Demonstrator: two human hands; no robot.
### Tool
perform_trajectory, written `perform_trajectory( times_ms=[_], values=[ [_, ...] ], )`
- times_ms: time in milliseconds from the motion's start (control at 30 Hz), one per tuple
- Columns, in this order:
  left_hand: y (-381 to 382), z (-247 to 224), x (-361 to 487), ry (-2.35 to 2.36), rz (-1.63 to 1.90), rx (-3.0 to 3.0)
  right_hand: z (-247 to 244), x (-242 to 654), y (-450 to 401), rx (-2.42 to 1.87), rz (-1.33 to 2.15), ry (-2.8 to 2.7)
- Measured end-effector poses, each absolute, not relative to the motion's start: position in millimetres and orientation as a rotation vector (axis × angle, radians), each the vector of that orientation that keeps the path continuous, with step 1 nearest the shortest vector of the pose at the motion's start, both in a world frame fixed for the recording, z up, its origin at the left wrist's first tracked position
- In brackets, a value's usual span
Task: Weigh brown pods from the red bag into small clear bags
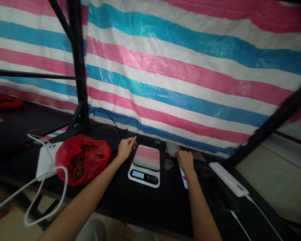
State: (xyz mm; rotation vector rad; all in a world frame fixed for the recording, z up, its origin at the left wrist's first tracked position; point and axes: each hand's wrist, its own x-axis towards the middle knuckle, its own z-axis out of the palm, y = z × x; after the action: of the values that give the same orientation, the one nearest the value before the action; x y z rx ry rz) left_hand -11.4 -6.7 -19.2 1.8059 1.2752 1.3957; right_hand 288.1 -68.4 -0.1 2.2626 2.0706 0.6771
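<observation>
My left hand [126, 148] rests by the upper left side of a white kitchen scale [143, 180], fingers stretched out and holding nothing. The scale's platform reflects pink and white, and its lit display seems to read zero. A small clear plastic cup [168, 164] stands right of the scale. Behind it lies a clear plastic bag [172, 148], whose edge my right hand [186, 160] seems to pinch with curled fingers. Partly under my right wrist is a phone [184, 179] with a lit screen. The fingertips of that hand are partly hidden.
A red plastic bag [102, 155] of brown pieces sits left, on a white box [41, 164]. White cable [62, 190] loops in front. A white power bank [228, 179] and a dark phone [215, 187] lie right. Small green items [157, 141] sit behind the scale. Striped sheeting hangs behind.
</observation>
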Motion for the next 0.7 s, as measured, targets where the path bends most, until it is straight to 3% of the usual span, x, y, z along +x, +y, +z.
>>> perform_trajectory(
  times_ms=[500,600,700],
  values=[
    [-14,-18,-8,1.249,1.374,1.917,-7,277,-66,2.242,0.770,2.192],
    [-18,-13,-8,1.213,1.405,1.923,1,265,-69,2.508,0.836,2.406],
    [-33,-4,-5,1.096,1.458,1.945,14,239,-78,2.881,0.620,2.812]
  ],
)
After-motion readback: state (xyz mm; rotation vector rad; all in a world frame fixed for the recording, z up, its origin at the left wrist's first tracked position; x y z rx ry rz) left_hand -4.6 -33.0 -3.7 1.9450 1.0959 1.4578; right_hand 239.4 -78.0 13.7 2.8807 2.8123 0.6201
